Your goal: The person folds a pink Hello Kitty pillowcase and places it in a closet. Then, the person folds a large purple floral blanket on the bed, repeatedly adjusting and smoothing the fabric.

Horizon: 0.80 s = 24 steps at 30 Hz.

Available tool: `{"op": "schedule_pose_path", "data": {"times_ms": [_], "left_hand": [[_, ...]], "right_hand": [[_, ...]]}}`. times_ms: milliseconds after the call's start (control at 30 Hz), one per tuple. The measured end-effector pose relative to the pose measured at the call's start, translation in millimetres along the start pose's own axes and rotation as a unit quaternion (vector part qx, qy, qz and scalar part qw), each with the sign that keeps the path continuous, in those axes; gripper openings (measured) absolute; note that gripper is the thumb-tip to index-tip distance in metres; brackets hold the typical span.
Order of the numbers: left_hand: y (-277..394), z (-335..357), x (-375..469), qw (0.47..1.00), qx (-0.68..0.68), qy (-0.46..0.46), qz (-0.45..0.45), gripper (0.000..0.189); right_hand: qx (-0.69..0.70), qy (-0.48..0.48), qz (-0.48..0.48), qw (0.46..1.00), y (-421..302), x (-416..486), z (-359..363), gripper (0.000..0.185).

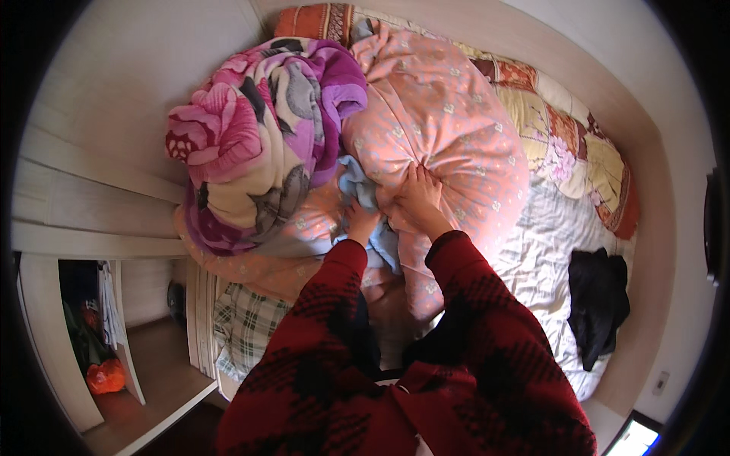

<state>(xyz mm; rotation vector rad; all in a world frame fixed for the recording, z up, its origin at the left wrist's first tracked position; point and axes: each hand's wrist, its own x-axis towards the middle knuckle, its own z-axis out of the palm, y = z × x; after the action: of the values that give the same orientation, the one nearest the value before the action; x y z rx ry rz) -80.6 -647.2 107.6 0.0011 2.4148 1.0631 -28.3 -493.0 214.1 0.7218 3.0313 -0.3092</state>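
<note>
A bulky peach quilt [473, 119] with a small flower pattern is bunched up in front of me on the bed. My right hand [421, 196] has its fingertips dug into this quilt, and creases fan out from them. Light blue cloth [358, 179] shows between the quilt's folds. Against that cloth rests my left hand [360, 221], its fingertips partly hidden, so its grip is unclear. To the left, a heaped plush blanket [251, 131] with pink flowers and a purple border lies on another part of the peach quilt.
A patchwork bedcover [550, 131] is pushed along the far right side. Black clothing [597, 302] lies on the pale, wrinkled sheet [536, 285]. Green plaid fabric [251, 322] covers the near left corner. An open cabinet [154, 353] at left holds an orange plastic bag [105, 376].
</note>
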Motion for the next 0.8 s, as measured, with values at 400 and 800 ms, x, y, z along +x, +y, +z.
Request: {"op": "schedule_pose_path", "data": {"times_ms": [400,800], "left_hand": [[-28,-20,26,0.990,-0.041,0.096,0.091,0.034],[102,-14,-25,0.963,-0.184,0.056,0.191,0.032]], "right_hand": [[0.067,0.029,0.000,0.997,24,31,21,0.048],[0.127,0.090,-0.128,0.979,60,22,-66,0.054]]}}
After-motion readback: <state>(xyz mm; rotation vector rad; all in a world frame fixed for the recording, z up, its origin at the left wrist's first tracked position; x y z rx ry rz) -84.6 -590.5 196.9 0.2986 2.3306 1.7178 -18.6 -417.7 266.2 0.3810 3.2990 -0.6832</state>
